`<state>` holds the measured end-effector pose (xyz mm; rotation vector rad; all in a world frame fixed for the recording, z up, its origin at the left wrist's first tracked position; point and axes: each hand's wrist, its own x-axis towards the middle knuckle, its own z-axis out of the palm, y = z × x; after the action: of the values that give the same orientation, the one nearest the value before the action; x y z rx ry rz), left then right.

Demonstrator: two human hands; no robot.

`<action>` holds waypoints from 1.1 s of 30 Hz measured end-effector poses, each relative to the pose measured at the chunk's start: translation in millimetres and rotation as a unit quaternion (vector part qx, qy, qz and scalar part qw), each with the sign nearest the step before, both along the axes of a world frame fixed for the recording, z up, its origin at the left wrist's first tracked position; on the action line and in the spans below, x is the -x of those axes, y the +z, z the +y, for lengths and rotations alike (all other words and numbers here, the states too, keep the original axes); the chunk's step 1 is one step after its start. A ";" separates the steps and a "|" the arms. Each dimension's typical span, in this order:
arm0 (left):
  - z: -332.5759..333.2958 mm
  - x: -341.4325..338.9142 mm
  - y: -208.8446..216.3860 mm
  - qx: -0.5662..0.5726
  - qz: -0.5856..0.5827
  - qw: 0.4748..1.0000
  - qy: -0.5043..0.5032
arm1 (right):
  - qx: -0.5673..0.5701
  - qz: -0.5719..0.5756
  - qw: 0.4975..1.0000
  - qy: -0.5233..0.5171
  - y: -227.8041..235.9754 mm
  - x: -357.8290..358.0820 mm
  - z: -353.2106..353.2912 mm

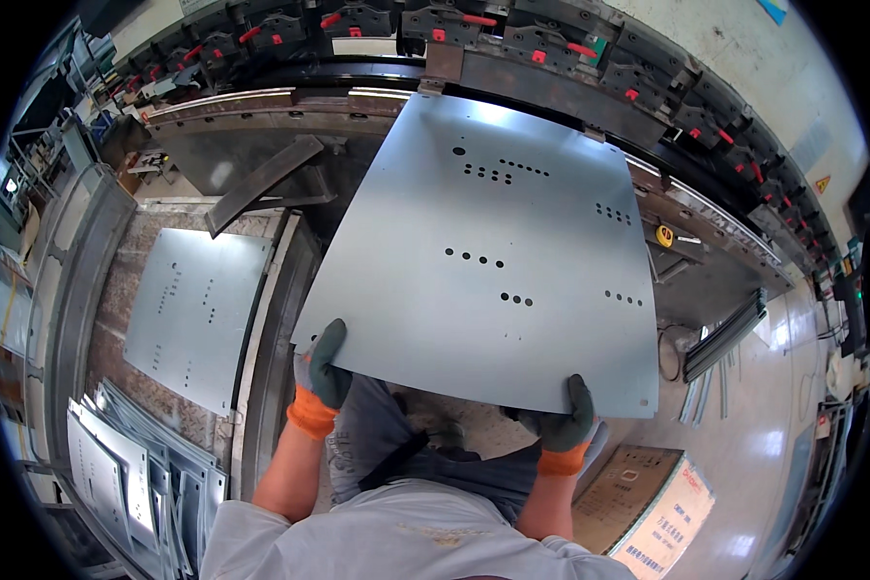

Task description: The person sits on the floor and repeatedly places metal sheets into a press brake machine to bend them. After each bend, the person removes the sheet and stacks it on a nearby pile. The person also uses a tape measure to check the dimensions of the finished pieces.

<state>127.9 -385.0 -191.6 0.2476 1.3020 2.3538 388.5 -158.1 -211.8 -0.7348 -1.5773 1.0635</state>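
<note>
A large flat sheet metal panel (396,319) with rows of round holes spreads out in front of me. Its far edge sits in the jaws of a press brake (551,97). My left hand (325,372), in a grey glove with an orange cuff, grips the near left corner, thumb on top. At the near edge, toward the right corner, my right hand (565,416) holds the panel the same way. The fingers of both hands are partly hidden under the metal.
Left, another perforated panel (198,319) lies on a worn surface, with several stacked panels (150,474) nearer me. An angled steel bracket (266,184) juts from the machine. A yellow tape measure (664,236) rests at right. A cardboard box (638,503) stands near my right side.
</note>
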 end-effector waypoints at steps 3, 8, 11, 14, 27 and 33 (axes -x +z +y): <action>2.1 0.4 4.9 -0.031 -0.054 0.998 -0.003 | 0.394 0.285 0.869 0.092 -9.7 -3.8 4.3; -2.2 1.8 -19.4 0.041 0.080 0.996 0.025 | 0.249 0.115 0.960 0.063 -31.0 -13.8 7.0; -0.5 -0.1 -18.9 0.062 0.102 0.992 0.046 | 0.281 0.137 0.948 0.062 -28.4 -11.7 6.8; -3.4 3.9 -11.0 0.016 0.008 1.000 0.012 | 0.220 0.107 0.967 0.074 -39.4 -16.9 10.1; -14.4 7.0 -22.6 0.157 0.329 0.931 0.007 | 0.230 0.176 0.954 0.082 0.9 -6.5 2.8; 4.1 6.6 31.0 -0.169 -0.006 0.985 -0.043 | 0.195 0.270 0.903 0.272 11.0 -20.0 8.1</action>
<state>121.3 -380.9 -160.6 0.3829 0.8603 2.4863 408.6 -150.0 -200.8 -0.1979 -1.1039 1.8500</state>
